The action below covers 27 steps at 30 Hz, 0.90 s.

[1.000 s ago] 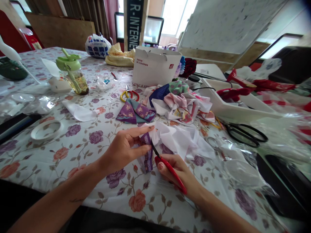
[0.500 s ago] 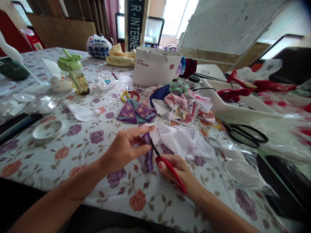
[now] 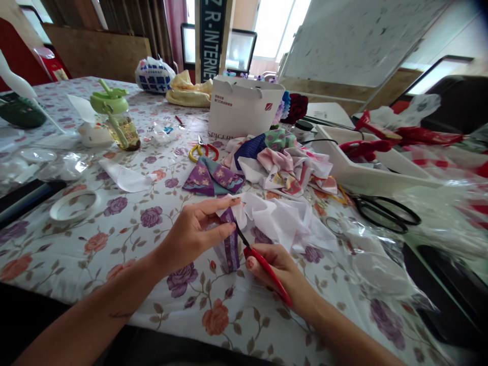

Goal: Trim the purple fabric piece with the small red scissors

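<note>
Fabric strip purple, patterned; left hand pinches it, right hand grips scissors.

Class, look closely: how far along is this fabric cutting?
Looks done: one folded purple piece lies aside on the tablecloth. In hand: left hand pinches a purple strip, right hand holds red scissors at its edge. Seemingly left: the mixed fabric pile behind.

Floral table; fabric scraps, tape (white)
</note>
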Motion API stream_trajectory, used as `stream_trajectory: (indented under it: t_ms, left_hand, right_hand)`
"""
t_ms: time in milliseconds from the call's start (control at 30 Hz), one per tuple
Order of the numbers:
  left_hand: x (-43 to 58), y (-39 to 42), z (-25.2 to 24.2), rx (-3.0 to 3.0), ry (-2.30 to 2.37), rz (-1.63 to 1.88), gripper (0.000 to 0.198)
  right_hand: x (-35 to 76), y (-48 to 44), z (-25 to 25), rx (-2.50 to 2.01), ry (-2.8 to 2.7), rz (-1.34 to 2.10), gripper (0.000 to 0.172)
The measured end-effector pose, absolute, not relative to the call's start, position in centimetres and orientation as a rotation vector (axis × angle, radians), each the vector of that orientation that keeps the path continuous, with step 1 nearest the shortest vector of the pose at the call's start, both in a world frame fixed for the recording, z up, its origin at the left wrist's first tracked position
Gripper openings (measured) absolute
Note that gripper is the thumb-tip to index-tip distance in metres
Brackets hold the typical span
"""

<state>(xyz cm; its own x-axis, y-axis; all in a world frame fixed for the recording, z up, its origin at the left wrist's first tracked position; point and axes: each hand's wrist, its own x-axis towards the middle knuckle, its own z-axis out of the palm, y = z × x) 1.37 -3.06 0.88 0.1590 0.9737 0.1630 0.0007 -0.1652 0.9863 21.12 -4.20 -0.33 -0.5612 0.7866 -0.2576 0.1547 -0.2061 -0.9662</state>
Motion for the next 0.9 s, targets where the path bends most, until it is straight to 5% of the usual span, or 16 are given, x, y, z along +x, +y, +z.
stream_trajectory:
  t_ms: [900]
  left_hand:
    - [1.33,-2.92,0.82,1.449,1.016,1.178,0.044]
  right_hand:
    - [21.1,-4.22,-0.27,-1.066,-1.694,1.768,0.058]
